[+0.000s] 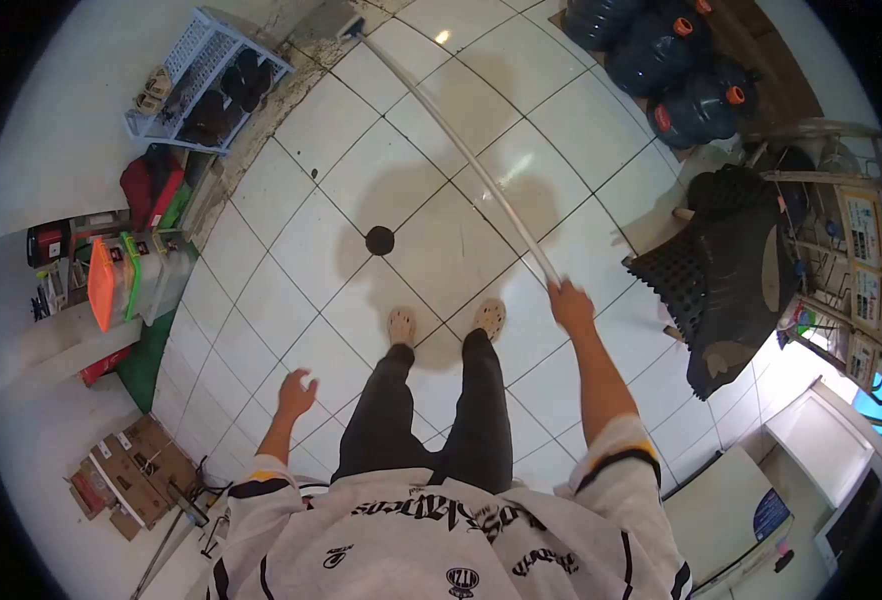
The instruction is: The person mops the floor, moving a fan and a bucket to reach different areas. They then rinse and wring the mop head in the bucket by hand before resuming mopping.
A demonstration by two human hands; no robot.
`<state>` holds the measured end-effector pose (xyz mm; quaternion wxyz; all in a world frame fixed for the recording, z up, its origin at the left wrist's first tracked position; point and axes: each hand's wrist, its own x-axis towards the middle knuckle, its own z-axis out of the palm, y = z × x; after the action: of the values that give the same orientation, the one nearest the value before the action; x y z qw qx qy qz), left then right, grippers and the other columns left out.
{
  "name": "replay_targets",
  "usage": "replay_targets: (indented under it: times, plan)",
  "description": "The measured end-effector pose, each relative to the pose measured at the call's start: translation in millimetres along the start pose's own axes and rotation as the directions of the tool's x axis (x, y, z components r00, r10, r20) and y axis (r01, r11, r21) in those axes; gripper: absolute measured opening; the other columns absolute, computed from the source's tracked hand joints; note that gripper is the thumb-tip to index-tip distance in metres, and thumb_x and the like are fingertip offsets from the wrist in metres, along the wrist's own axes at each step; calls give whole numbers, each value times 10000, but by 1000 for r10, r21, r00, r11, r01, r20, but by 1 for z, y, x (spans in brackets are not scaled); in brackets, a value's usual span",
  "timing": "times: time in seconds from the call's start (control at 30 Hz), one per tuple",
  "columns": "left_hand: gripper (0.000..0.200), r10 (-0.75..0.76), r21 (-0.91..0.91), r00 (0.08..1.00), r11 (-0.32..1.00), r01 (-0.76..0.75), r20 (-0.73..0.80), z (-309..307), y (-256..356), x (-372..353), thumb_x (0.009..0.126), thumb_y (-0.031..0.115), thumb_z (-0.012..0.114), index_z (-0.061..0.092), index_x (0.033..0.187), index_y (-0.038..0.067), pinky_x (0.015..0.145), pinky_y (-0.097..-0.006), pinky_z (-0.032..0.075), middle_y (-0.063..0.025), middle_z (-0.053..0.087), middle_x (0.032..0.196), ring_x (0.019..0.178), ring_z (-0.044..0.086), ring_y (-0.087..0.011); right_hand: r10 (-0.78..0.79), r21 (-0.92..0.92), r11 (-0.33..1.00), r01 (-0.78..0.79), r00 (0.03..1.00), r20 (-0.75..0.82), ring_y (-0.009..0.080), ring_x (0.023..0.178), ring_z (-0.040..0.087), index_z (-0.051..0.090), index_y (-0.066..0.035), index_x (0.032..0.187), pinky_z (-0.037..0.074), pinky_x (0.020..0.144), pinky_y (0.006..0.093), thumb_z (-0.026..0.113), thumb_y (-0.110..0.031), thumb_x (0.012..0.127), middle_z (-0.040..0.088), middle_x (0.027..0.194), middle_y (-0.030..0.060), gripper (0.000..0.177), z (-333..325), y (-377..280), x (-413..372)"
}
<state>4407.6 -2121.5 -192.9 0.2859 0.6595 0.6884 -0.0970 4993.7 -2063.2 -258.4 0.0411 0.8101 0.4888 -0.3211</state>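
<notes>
My right hand (571,305) is wrapped round the near end of a long-handled floor tool (471,155). Its pale pole slants away up and to the left across the tiles. At the far end a small grey-and-dark head (352,29) rests by the base of the wall; whether it is a brush or a squeegee is too small to tell. My left hand (298,394) hangs free over the floor, its fingers loosely curved and apart, holding nothing. A round black spot (380,240), perhaps a drain cover, lies on the tiles ahead of my clogs (489,318).
A light-blue shoe rack (196,75) stands at the left wall, above boxes with orange and green lids (111,283). Several dark water jugs (666,60) sit top right. A black rubber mat (736,270) drapes over a rack on the right. Cardboard (136,465) lies lower left.
</notes>
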Motion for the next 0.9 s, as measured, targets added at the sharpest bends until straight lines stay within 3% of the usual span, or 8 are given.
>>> replay_targets:
  times: [0.27, 0.37, 0.47, 0.7, 0.73, 0.77, 0.8, 0.9]
  plan:
    - [302, -351, 254, 920, 919, 303, 172, 55, -119, -160, 810, 258, 402, 621, 801, 49, 681, -464, 463, -163, 615, 829, 774, 583, -356, 382, -177, 924, -339, 830, 406, 357, 786, 582, 550, -31, 933, 467, 645, 466, 416, -450, 852, 601, 820, 206, 447, 17, 256, -521]
    - [217, 44, 413, 755, 815, -406, 655, 74, -125, -224, 795, 185, 466, 600, 903, 54, 625, -384, 499, -136, 613, 854, 767, 610, -275, 538, -178, 836, -519, 712, 452, 329, 784, 584, 556, -30, 952, 472, 638, 441, 400, -469, 852, 604, 830, 184, 477, 30, 228, -614]
    - [221, -481, -41, 663, 792, 609, 574, 89, -106, -284, 800, 194, 469, 594, 915, 53, 619, -376, 499, -130, 613, 842, 770, 610, -267, 565, -106, 799, -591, 680, 466, 301, 782, 586, 563, -28, 971, 477, 630, 417, 383, -488, 851, 608, 839, 163, 508, 84, 198, -623]
    - [234, -633, -304, 416, 284, 909, 652, 100, -37, -324, 813, 215, 476, 581, 944, 51, 605, -357, 498, -115, 613, 814, 778, 610, -248, 292, 142, 915, -379, 861, 416, 234, 778, 590, 578, -25, 1016, 490, 613, 360, 345, -533, 850, 617, 862, 113, 582, 295, 230, -363]
    - [237, -633, -301, 409, 277, 912, 657, 98, -29, -323, 815, 218, 477, 579, 948, 50, 603, -354, 498, -113, 613, 810, 780, 610, -245, 297, -136, 947, -290, 954, 34, 254, 646, 596, 584, -1, 921, 468, 524, 378, 384, -545, 820, 608, 712, 122, 588, 308, 196, -268]
    - [239, -633, -297, 404, 275, 915, 661, 96, -24, -323, 817, 221, 478, 577, 952, 50, 602, -352, 497, -111, 613, 805, 781, 610, -242, 328, -53, 934, -353, 791, 516, 400, 1083, 456, 458, 52, 1161, 348, 929, 418, 378, -564, 814, 518, 1061, 300, 712, 304, 171, -144]
    - [241, -631, -295, 401, 272, 916, 664, 94, -20, -324, 819, 224, 479, 575, 956, 50, 600, -349, 497, -109, 614, 801, 782, 610, -240, 153, 14, 987, -162, 957, 248, 375, 732, 599, 533, 22, 968, 468, 602, 457, 348, -541, 829, 593, 807, 245, 608, 282, 132, -47]
    - [249, -626, -302, 416, 286, 910, 659, 88, -13, -322, 824, 233, 482, 569, 968, 49, 594, -341, 497, -103, 614, 789, 785, 610, -231, -16, 359, 932, 53, 994, -104, 425, 899, 533, 513, 27, 934, 406, 782, 497, 244, -463, 888, 559, 921, 279, 561, 97, -44, 145]
